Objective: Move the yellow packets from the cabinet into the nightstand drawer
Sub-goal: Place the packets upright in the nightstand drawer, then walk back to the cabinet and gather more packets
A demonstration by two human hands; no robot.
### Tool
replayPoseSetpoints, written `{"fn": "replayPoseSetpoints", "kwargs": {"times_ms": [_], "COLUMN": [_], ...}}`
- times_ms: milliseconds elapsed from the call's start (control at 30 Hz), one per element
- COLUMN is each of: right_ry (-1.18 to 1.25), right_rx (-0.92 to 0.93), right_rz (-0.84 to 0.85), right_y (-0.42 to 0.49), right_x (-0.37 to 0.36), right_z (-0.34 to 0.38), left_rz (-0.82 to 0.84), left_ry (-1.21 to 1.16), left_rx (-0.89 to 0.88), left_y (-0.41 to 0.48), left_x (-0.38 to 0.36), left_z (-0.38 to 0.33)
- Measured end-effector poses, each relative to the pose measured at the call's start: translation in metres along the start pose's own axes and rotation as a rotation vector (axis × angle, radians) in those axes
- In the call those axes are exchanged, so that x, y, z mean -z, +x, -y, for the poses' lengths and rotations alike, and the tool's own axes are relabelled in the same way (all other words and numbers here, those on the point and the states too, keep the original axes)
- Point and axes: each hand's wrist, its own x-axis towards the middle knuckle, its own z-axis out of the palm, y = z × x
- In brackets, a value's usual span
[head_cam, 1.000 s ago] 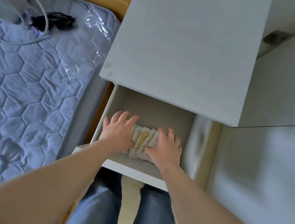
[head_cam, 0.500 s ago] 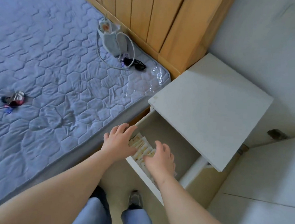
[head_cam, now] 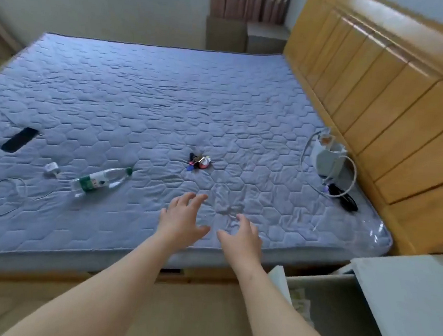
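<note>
The white nightstand [head_cam: 406, 304] stands at the lower right with its drawer [head_cam: 280, 277] pulled open. A few yellow packets [head_cam: 301, 302] lie inside the drawer, mostly hidden behind my right forearm. My left hand [head_cam: 183, 219] and my right hand [head_cam: 242, 239] hover side by side over the near edge of the blue quilted mattress [head_cam: 167, 104], fingers spread, holding nothing. Both hands are well left of the drawer. The cabinet is not in view.
On the mattress lie a plastic bottle [head_cam: 100, 180], a key bunch [head_cam: 198, 161], a black phone [head_cam: 19, 139], a white plug [head_cam: 52, 167] with cable, and a white device [head_cam: 325, 158] with cords. A wooden headboard [head_cam: 382, 88] runs along the right.
Both hands have let go of the packets and lifted out of the drawer. The view has swung up and left, from the nightstand to the whole bed.
</note>
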Motion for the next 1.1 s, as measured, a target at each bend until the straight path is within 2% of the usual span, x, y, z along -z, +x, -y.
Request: {"fn": "replayPoseSetpoints", "kwargs": {"times_ms": [233,500,800,933,1100], "right_ry": [-0.083,-0.242,-0.425,-0.459,-0.455], "right_rx": [0.257,0.511,0.797,0.866,0.935], "right_rz": [0.207,0.489,0.826,0.926,0.982], "right_y": [-0.031,-0.113,-0.202,-0.210,-0.200], "right_x": [-0.124,-0.291,-0.439,-0.497,-0.577], "right_z": [0.138,0.259,0.341,0.380,0.462], "left_rz": [-0.202,-0.394,-0.622,-0.661,-0.741], "left_ry": [-0.113,-0.216,-0.316,-0.372,-0.407], "left_rx": [0.315,0.718,1.210,1.331,1.372], "left_y": [-0.052,-0.178,-0.309,-0.318,-0.293], "left_x": [0.083,0.142,0.164,0.175,0.218], "left_z": [0.174,0.364,0.483,0.537,0.626]}}
